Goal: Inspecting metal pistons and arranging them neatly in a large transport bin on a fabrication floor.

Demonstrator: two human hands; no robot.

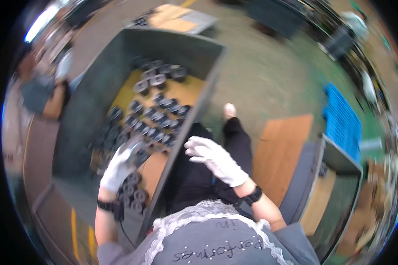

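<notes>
Head view, left gloved fingers (pixel 125 154), grip unclear, right gloved fingers (pixel 199 142) parted, shiny rounded parts (pixel 151 113)

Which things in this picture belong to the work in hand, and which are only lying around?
Seemingly part of the work:
left hand, in among the metal parts
right hand, open near the rim
large grey bin
brown sheet inside it

Seemingly just lying about:
blue pallet
brown panel
</notes>
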